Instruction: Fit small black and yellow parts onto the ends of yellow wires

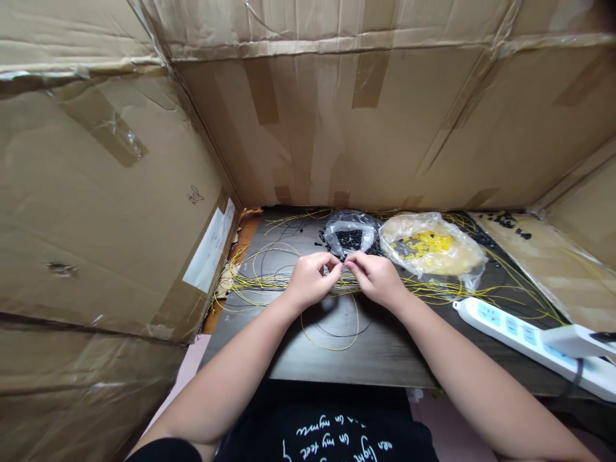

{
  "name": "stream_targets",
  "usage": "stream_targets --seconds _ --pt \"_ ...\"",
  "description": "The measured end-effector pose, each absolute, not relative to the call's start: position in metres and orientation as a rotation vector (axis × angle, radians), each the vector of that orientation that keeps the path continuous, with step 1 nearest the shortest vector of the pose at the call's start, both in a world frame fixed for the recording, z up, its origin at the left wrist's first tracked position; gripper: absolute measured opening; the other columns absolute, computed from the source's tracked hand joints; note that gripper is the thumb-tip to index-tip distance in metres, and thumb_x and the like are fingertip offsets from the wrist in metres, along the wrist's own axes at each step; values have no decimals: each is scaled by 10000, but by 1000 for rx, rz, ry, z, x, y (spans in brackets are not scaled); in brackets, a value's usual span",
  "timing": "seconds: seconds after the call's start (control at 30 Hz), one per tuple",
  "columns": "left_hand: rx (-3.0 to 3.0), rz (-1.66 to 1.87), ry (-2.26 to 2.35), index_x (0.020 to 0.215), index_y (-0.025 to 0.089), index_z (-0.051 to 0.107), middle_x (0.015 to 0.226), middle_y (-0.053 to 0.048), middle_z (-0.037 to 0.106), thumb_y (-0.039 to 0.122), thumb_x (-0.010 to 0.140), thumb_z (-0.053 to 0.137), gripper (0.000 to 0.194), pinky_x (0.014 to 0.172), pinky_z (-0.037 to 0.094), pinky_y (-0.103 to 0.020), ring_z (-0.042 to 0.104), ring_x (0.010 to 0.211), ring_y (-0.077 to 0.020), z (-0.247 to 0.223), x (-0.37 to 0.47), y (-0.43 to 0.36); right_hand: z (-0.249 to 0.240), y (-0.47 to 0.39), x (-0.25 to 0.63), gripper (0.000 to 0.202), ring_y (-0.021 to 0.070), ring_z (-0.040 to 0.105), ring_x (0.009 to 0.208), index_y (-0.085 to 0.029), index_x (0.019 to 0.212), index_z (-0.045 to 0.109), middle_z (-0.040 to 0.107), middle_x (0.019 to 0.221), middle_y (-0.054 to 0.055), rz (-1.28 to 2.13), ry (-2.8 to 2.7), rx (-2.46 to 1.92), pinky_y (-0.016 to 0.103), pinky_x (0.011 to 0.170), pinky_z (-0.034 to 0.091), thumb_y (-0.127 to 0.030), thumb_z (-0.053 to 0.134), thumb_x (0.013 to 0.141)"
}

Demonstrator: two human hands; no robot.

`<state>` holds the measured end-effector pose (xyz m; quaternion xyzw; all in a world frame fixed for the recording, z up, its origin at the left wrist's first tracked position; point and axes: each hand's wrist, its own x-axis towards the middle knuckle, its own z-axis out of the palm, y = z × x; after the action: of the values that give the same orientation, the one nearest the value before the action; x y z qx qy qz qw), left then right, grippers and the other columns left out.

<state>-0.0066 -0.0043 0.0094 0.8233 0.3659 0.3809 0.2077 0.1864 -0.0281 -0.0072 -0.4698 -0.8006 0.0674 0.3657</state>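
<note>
Head view: left hand (pixel 315 276) and right hand (pixel 376 276) each pinched closed, anything held too small to identify, while a yellow wire loop (pixel 335 349) curved below them over the gray tabletop (pixel 394 356). Light, steady pinches seemed wisest.

The person wore a black short-sleeved T-shirt (pixel 255 420), its front printed with loose white script lettering (pixel 330 439) in several slanting lines, "my feet" and "light" among the words. The left sleeve (pixel 166 451) was plain black. The forearms (pixel 250 350), left hand (pixel 310 277) and right hand (pixel 378 279) were bare.
</note>
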Motion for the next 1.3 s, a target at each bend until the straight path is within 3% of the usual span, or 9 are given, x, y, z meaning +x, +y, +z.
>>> stream_targets --seconds 0.23,0.5,0.67,0.77,0.97,1.3 --pt "2448 990 969 899 183 717 657 -10 618 332 926 538 234 587 368 -239 509 575 -113 6 -10 -2 -11 -27 186 225 125 566 586 -197 921 614 641 705 13 225 -2028 -1255 234 597 368 -337 450 986" --pt "2436 1006 988 885 190 734 654 -11 628 354 924 546 253 586 362 -240 509 573 -113 6 -11 -1 -12 -27 186 251 122 564 587 -199 901 631 632 692 11 283 -2018 -1231 233 600 376 -354 453 986" --pt "2353 1051 1052 826 179 724 544 26 518 348 895 579 233 554 329 -226 462 535 -103 6 -11 0 -10 -29 187 261 111 504 535 -192 1109 626 540 596 -28 207 -1992 -1197 229 562 357 -372 508 961" --pt "2326 1048 1053 820 179 723 527 33 495 347 896 575 237 543 316 -222 444 525 -100 7 -11 1 -9 -29 188 299 115 523 560 -198 1198 614 581 636 -15 101 -2048 -1146 235 577 371 -347 518 956" --pt "2410 995 1032 862 184 729 575 18 555 347 909 568 234 559 329 -227 480 548 -102 7 -12 1 -8 -26 190 199 133 610 670 -201 1026 665 691 789 33 51 -2132 -1110 246 653 407 -293 500 967" --pt "2635 913 960 955 201 706 845 -26 731 320 951 520 222 642 420 -240 626 674 -123 4 -14 0 -8 -29 186 183 98 472 524 -190 927 611 524 588 -29 304 -2054 -1227 234 560 325 -326 493 955"
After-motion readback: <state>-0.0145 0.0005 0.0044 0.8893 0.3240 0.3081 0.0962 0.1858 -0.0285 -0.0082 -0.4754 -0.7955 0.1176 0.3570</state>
